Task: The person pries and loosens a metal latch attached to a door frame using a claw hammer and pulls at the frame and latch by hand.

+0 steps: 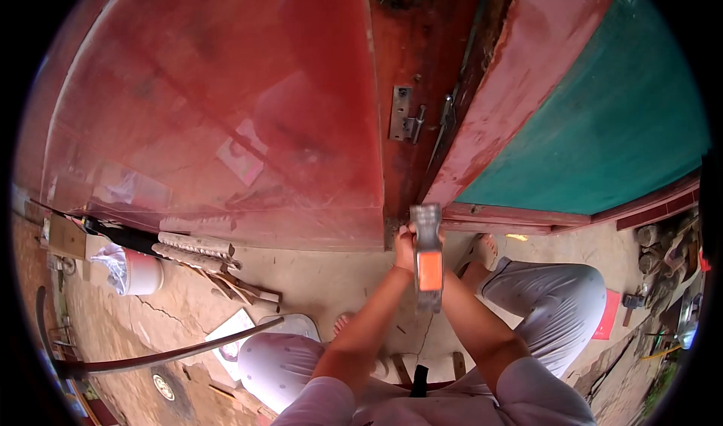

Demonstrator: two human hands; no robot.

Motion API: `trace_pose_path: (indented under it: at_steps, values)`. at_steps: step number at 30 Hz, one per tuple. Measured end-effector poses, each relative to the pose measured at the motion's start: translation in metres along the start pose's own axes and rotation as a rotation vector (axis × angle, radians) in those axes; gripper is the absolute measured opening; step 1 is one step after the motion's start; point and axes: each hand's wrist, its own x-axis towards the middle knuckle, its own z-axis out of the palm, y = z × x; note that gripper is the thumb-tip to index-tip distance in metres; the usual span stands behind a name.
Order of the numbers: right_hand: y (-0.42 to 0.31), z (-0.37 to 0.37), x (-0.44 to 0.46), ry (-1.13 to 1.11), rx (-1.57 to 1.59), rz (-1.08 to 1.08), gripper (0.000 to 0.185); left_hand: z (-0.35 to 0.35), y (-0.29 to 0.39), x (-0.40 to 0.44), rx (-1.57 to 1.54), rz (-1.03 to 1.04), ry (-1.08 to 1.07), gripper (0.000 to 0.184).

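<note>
A hammer [430,270] with a grey metal head and an orange patch is held up close to the camera. Its head hides the handle and much of both hands. Behind it, my right hand [442,238] is closed, apparently around the handle. My left hand [405,250] is closed just beside it, near the bottom corner of the red door panel [301,147]. What its fingers hold is hidden. Higher up, a metal hinge plate [401,114] with a pin is fixed to the dark red wooden edge.
A pink frame [535,57] with a green panel [602,132] stands at right. On the left are a white bucket [143,272], wooden pieces [252,290] and a long curved bar [173,358]. Stacked logs [654,257] and a red sheet [608,314] lie at right.
</note>
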Motion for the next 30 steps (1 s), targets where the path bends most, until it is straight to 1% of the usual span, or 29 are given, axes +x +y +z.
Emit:
trace_pose_path:
  at_steps: [1,2,3,4,5,6,7,9,12,14,16,17,19,22,24,25,26,29,30]
  values:
    - [-0.012,-0.003,0.006,-0.042,0.014,-0.102,0.023,-0.002,0.001,0.001,0.007,0.055,-0.027,0.05]
    - [-0.026,-0.002,0.011,-0.019,-0.015,-0.144,0.021,-0.004,0.003,0.002,0.012,0.111,-0.053,0.045]
    - [-0.033,0.002,0.016,0.01,0.003,-0.065,0.019,-0.007,0.003,0.002,0.016,0.167,-0.079,0.04]
    - [-0.037,0.007,0.02,0.039,0.021,0.015,0.016,-0.007,0.003,0.004,0.191,0.137,-0.058,0.034]
    - [-0.038,0.009,0.023,0.066,0.039,0.096,0.014,-0.008,0.0,0.004,0.288,0.116,-0.046,0.033]
    - [-0.016,0.015,0.027,0.042,-0.066,0.334,0.01,-0.008,-0.009,0.003,0.357,0.088,-0.034,0.032]
    - [-0.012,0.015,0.029,0.0,-0.08,0.33,0.015,-0.008,-0.019,-0.001,0.382,0.063,-0.019,0.031]
    - [-0.013,0.013,0.025,0.035,-0.145,0.263,0.015,-0.005,-0.034,-0.007,0.409,0.039,0.011,0.03]
    - [-0.008,0.003,0.017,0.028,-0.091,0.199,0.015,-0.004,-0.052,-0.017,0.425,0.011,0.053,0.029]
    - [0.001,0.004,0.008,0.048,-0.119,0.07,0.018,-0.005,-0.062,-0.02,0.416,-0.011,0.08,0.03]
    - [-0.009,0.002,0.008,0.024,-0.126,0.152,0.02,-0.007,-0.08,-0.023,0.321,-0.023,0.11,0.031]
    - [-0.015,0.004,0.008,0.058,-0.049,0.254,0.019,-0.004,-0.092,-0.025,0.14,0.003,0.143,0.032]
    - [-0.017,0.005,0.012,0.024,-0.077,0.156,0.017,-0.007,-0.08,-0.023,0.32,0.017,0.079,0.031]
    - [-0.012,0.009,0.013,0.028,-0.068,0.147,0.016,-0.009,-0.068,-0.024,0.431,0.083,-0.03,0.03]
    - [-0.014,0.006,0.012,0.019,-0.077,0.211,0.015,-0.01,-0.07,-0.026,0.466,0.11,-0.062,0.029]
    - [-0.016,0.005,0.013,0.016,-0.08,0.243,0.014,-0.009,-0.072,-0.027,0.474,0.085,-0.042,0.028]
    - [-0.011,0.006,0.012,0.056,-0.078,0.128,0.014,-0.007,-0.075,-0.027,0.484,0.024,0.006,0.027]
    - [-0.025,0.0,0.007,0.065,0.136,0.106,0.017,-0.006,-0.049,-0.015,0.519,-0.129,0.055,0.031]
    - [-0.023,0.001,0.007,0.056,0.133,0.081,0.018,-0.007,-0.036,-0.014,0.529,-0.049,0.072,0.032]
